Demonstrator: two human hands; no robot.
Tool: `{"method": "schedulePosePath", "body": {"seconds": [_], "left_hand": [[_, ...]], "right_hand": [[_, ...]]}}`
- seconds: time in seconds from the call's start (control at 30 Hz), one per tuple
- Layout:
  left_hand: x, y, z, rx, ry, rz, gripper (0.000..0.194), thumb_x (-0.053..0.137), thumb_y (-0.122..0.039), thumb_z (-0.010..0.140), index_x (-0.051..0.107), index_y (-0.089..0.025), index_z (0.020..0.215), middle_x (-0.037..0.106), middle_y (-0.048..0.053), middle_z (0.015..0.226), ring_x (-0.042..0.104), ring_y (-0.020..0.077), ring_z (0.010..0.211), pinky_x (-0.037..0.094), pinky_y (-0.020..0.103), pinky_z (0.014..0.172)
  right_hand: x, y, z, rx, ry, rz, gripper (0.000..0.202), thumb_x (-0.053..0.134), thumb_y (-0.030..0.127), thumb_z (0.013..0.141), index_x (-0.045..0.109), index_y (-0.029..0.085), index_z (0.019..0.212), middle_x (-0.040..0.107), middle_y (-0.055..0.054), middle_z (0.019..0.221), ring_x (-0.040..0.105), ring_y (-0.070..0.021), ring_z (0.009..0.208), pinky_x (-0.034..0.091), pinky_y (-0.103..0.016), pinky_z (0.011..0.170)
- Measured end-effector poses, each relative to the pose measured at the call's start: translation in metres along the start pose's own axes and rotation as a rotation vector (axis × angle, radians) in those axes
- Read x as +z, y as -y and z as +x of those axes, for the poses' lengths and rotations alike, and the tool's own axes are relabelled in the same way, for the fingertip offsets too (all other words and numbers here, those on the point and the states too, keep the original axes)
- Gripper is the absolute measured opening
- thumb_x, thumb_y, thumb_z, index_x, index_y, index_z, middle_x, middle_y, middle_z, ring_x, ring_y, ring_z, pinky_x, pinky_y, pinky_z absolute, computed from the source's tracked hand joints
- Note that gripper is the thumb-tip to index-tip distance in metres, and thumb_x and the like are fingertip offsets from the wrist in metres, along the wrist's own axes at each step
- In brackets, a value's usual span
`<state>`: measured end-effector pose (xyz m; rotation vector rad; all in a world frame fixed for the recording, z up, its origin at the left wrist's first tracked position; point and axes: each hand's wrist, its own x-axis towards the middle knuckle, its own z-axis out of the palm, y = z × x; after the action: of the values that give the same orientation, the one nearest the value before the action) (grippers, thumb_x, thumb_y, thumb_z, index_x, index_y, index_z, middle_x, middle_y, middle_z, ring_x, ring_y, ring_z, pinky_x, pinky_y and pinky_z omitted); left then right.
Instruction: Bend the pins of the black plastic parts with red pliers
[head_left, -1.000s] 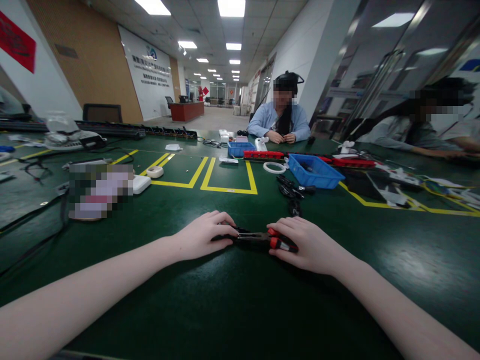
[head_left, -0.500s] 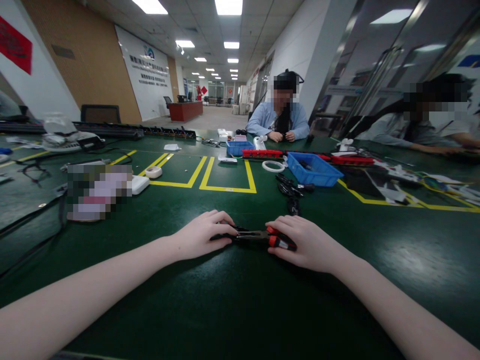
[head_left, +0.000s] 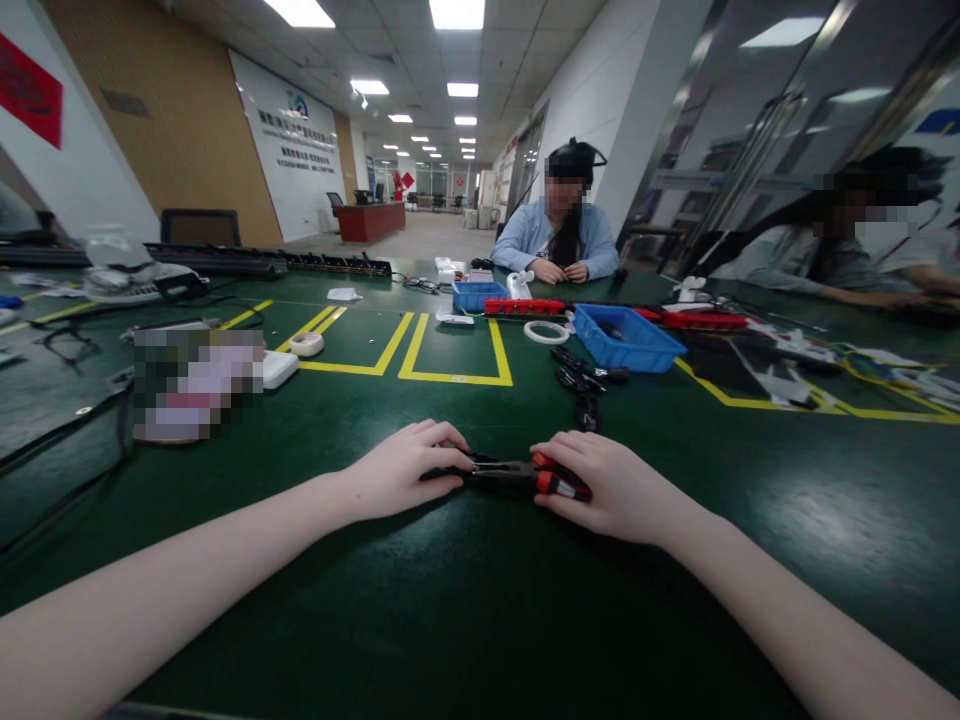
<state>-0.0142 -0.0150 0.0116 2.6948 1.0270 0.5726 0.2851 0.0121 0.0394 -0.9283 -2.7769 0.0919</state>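
My right hand (head_left: pixel 611 485) is closed on the red-and-black handles of a pair of long-nose pliers (head_left: pixel 517 470), low over the green table. The metal jaws point left, toward my left hand (head_left: pixel 412 468). That hand's fingers and thumb are closed around a small black thing (head_left: pixel 454 471), mostly hidden by the fingers, so its kind does not show. The tips of the pliers reach the left fingertips; whether the jaws grip the black piece cannot be made out. Just beyond my right hand lies a bundle of black cables (head_left: pixel 577 378).
A blue bin (head_left: pixel 626 345) with dark items stands behind the cables, near a white ring (head_left: pixel 546 332) and a smaller blue bin (head_left: pixel 480 294). To the left are a white box (head_left: pixel 279 369) and a roll of tape (head_left: pixel 306 344). A person (head_left: pixel 559 235) sits across the table (head_left: pixel 450 620).
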Motion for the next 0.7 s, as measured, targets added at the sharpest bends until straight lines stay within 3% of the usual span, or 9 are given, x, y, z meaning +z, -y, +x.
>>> {"method": "schedulePosePath", "body": {"seconds": [0.7], "left_hand": [[0.0009, 0.0011, 0.0004, 0.014, -0.006, 0.003, 0.023, 0.06, -0.024, 0.093, 0.066, -0.024, 0.115, 0.06, 0.007, 0.122, 0.058, 0.0232, 0.108, 0.049, 0.042, 0.093]], "right_hand": [[-0.0022, 0.0018, 0.0008, 0.016, 0.035, 0.005, 0.038, 0.065, 0.041, 0.085, 0.062, 0.017, 0.115, 0.067, -0.01, 0.102, 0.064, -0.0244, 0.088, 0.051, -0.039, 0.077]]}}
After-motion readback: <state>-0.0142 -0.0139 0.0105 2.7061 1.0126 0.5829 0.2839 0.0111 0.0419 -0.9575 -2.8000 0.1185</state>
